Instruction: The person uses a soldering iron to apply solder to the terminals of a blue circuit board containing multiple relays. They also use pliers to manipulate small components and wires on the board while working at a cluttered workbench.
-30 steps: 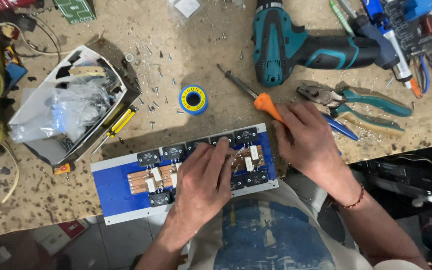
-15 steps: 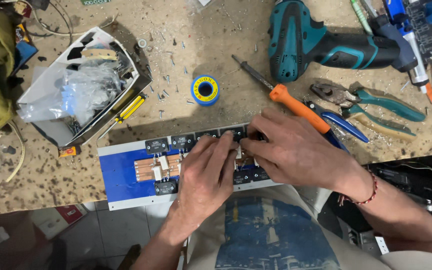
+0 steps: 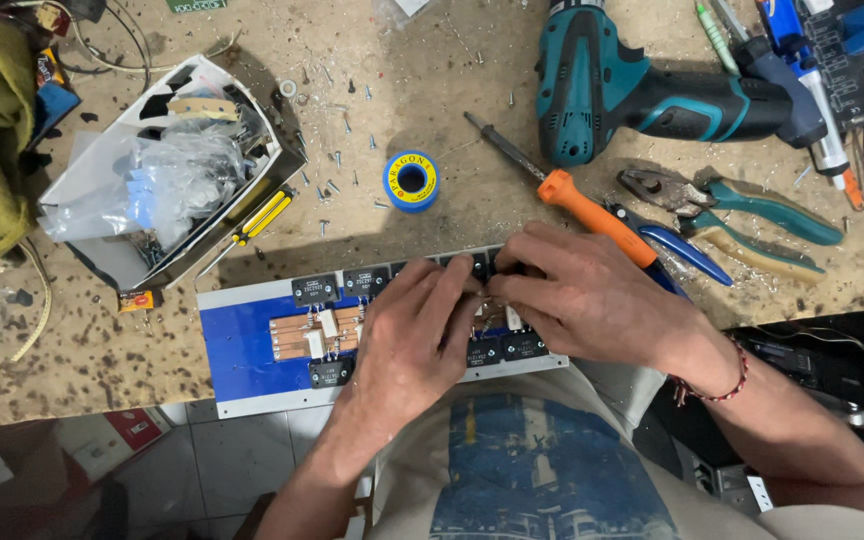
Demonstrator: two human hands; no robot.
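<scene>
At the lower centre of the frame, the blue circuit board (image 3: 252, 345) lies at the bench edge, overhanging it. The left hand (image 3: 417, 335) rests on its middle, fingers curled and pinching a small part among the black transistors (image 3: 315, 290). The right hand (image 3: 592, 295) has come in from the right since a second ago, fingertips now meeting the left's over the same spot; both work one component together. Just beyond lie an orange screwdriver (image 3: 577, 200) and a solder spool (image 3: 411, 180); farther up, a teal cordless drill (image 3: 632, 90).
</scene>
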